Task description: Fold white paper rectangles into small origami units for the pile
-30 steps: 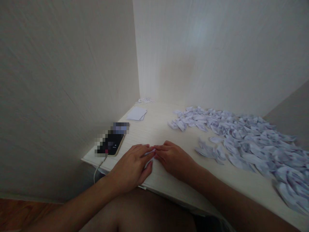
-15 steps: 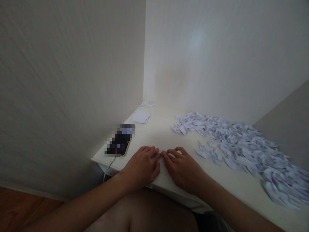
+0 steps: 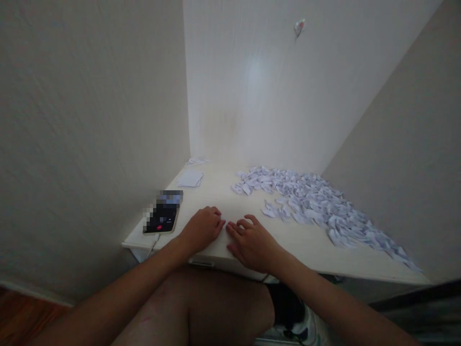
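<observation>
On the white table [image 3: 219, 194]: left hand [image 3: 203, 228], curled, and right hand [image 3: 254, 245], loosely bent, fingertips nearly meeting; whether either grips anything cannot be told. Folded papers [image 3: 313, 194], spread rightward; square sheets [image 3: 189, 178], far left. Phone [image 3: 168, 220], nearer left, on-screen writing too small to read.

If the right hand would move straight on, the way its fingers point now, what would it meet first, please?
Most likely the left hand: the right hand points toward the left hand's fingertips, just ahead. Anything thin between them is too small to make out.
</observation>
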### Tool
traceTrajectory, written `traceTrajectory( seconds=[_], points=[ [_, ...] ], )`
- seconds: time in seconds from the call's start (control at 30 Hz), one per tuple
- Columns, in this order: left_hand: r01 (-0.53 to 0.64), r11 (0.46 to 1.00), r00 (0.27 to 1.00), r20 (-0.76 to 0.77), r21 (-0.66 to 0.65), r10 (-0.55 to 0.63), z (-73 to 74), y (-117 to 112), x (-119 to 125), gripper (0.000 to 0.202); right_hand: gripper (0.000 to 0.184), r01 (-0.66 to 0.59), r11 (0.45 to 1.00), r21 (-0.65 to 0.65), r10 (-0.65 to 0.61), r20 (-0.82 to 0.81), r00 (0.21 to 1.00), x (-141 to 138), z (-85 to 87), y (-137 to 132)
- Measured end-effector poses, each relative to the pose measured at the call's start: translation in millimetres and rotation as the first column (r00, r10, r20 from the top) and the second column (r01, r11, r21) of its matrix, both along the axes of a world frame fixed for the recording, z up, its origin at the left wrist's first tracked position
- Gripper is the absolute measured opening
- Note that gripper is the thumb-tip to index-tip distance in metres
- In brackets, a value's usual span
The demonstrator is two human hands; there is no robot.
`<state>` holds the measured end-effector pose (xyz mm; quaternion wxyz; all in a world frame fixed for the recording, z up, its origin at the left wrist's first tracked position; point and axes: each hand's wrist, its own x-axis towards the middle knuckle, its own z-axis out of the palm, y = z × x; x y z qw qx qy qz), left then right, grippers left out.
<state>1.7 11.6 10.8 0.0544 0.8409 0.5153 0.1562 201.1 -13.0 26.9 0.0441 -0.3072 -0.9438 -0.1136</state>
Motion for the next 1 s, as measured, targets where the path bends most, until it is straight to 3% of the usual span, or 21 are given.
traceTrajectory(
  seconds=[0.07,0.13,0.27,0.43,0.5,0.53,0.6,0.67,0.77,0.87,1.0],
  points=[
    [-0.074,0.985,0.995,0.06,-0.153,0.084,10.3,17,4,0.019,0.049,0.015,1.0,0.004,-0.015,-0.009,1.0,-1,-0.8,-2],
    [-0.076,0.973,0.992,0.085,-0.22,0.097,18.8,37,8,0.012,0.048,0.033,0.999,0.004,-0.033,-0.027,0.999,-2,-2.1,-5],
    [-0.058,0.902,0.981,0.141,-0.429,0.131,26.9,70,11,0.018,0.046,0.075,0.997,-0.013,-0.076,-0.093,0.993,-2,-8.3,-10],
    [0.021,0.794,0.912,0.336,-0.607,0.233,25.5,73,4,0.023,0.04,0.118,0.987,-0.114,-0.146,-0.279,0.949,5,-23.1,-9],
    [0.074,0.785,0.839,0.464,-0.615,0.285,22.3,64,3,0.022,0.043,0.176,0.967,-0.186,-0.24,-0.428,0.871,11,-28.5,-1],
    [0.101,0.794,0.782,0.541,-0.599,0.308,19.8,59,5,0.021,0.044,0.221,0.947,-0.232,-0.313,-0.519,0.795,13,-30.7,4],
    [0.14,0.83,0.633,0.694,-0.54,0.344,12.9,47,14,0.02,0.042,0.28,0.886,-0.369,-0.463,-0.678,0.571,17,-33.6,17],
    [0.146,0.866,0.473,0.803,-0.478,0.363,3.8,35,27,0.02,0.038,0.192,0.833,-0.519,-0.551,-0.748,0.37,19,-35.1,30],
    [0.184,0.884,0.299,0.881,-0.43,0.366,-9.9,23,45,0.023,0.032,0.013,0.777,-0.629,-0.622,-0.766,0.163,16,-36.4,43],
    [0.295,0.87,0.183,0.917,-0.394,0.354,-18.7,15,52,0.031,0.028,-0.048,0.756,-0.653,-0.649,-0.757,0.076,12,-37.2,46],
    [0.329,0.861,0.169,0.921,-0.388,0.35,-21.6,12,50,0.033,0.028,0.03,0.811,-0.584,-0.582,-0.8,0.147,9,-37.3,40]
  ],
)
